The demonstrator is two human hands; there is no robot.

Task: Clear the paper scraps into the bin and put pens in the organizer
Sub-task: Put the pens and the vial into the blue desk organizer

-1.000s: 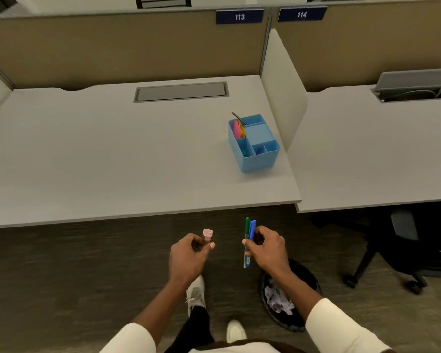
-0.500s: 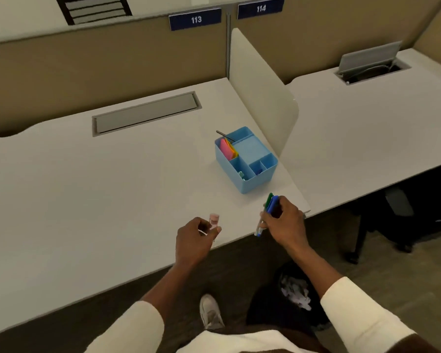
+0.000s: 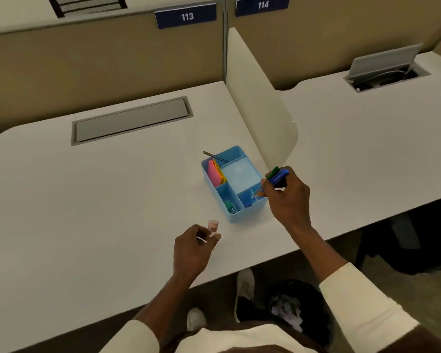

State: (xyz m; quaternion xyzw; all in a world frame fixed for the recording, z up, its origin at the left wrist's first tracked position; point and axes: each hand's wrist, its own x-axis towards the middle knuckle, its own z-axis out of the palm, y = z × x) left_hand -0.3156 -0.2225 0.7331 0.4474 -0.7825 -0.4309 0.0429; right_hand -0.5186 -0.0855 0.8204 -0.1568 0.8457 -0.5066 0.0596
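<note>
Pens (image 3: pixel 275 177), 2, clenched in right hand (image 3: pixel 288 200), tips angled into organizer (image 3: pixel 236 183) slot, likely for drop; left hand (image 3: pixel 192 248) fingers grasping pink marker (image 3: pixel 212 227) over tabletop (image 3: pixel 112 200).

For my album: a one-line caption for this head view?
Right hand lowers two pens into the blue organizer; left hand holds another.

Organizer (image 3: pixel 250 212) — light blue; inside it, pink and orange-yellow sheets (image 3: pixel 215 171). Beside the organizer, pens (image 3: pixel 275 175) — green and blue. Desk (image 3: pixel 87 200) white. Bin (image 3: pixel 313 296) black, below the organizer.
</note>
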